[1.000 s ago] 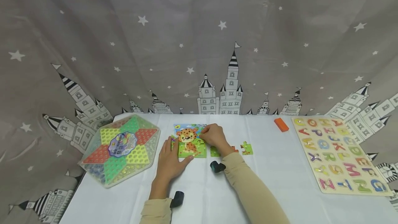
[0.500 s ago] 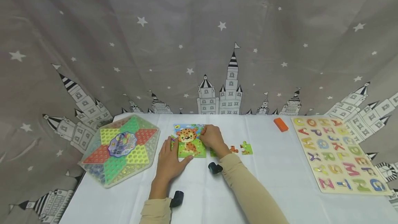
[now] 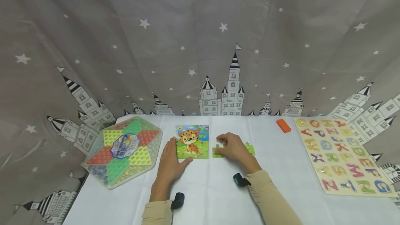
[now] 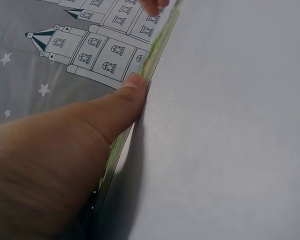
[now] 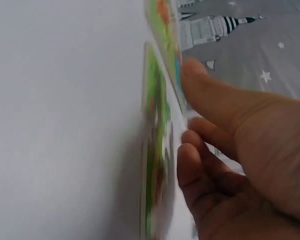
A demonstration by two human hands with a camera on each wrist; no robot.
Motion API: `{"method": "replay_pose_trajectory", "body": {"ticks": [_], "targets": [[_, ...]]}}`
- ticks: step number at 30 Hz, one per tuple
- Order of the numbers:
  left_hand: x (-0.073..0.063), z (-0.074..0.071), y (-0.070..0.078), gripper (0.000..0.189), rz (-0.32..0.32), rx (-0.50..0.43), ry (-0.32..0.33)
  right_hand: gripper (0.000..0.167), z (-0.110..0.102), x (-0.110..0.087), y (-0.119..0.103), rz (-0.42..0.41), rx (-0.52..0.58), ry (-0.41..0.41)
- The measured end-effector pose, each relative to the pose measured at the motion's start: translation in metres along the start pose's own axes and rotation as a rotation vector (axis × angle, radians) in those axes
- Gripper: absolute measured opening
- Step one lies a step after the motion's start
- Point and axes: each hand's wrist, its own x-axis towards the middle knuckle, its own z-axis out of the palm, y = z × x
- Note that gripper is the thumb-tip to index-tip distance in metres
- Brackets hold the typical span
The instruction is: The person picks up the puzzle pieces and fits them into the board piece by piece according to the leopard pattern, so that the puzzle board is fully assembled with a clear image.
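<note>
A leopard-cub jigsaw puzzle lies flat on the table in the head view. My left hand rests at its left side, fingers straight along that edge and thumb at the lower edge. The left wrist view shows the thumb against the puzzle's edge. Right of the puzzle, my right hand is over loose jigsaw pieces, thumb and fingers apart. One green piece shows below the thumb, another beyond the wrist. In the right wrist view nothing sits between the right fingers; the loose pieces are beside them.
A hexagonal Chinese checkers board is at the left. On the right lies a wooden alphabet board, with an orange block near its upper left corner. A grey castle-print curtain hangs behind the white-covered table.
My right hand has left the puzzle's upper right side and moved right and slightly nearer, over the loose pieces. Its fingers have spread. The left hand stays at the puzzle.
</note>
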Motion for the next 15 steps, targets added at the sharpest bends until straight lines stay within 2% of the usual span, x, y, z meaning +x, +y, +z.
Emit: {"method": "replay_pose_trajectory", "body": {"ticks": [4, 8, 12, 15], "targets": [[-0.001, -0.001, -0.002, 0.109, -0.024, -0.005, 0.003, 0.058, -0.004, -0.012, 0.004, -0.055, -0.114, -0.035], [0.0, 0.0, -0.002, 0.11, -0.028, -0.022, 0.003, 0.048, -0.004, -0.016, 0.004, -0.091, -0.158, -0.009], [0.001, 0.002, -0.002, 0.111, -0.034, -0.032, 0.009, 0.039, -0.003, -0.018, 0.002, -0.075, -0.181, -0.004], [0.001, 0.002, -0.002, 0.111, -0.036, -0.034, 0.017, 0.033, -0.003, -0.018, 0.0, -0.05, -0.148, -0.018]]}}
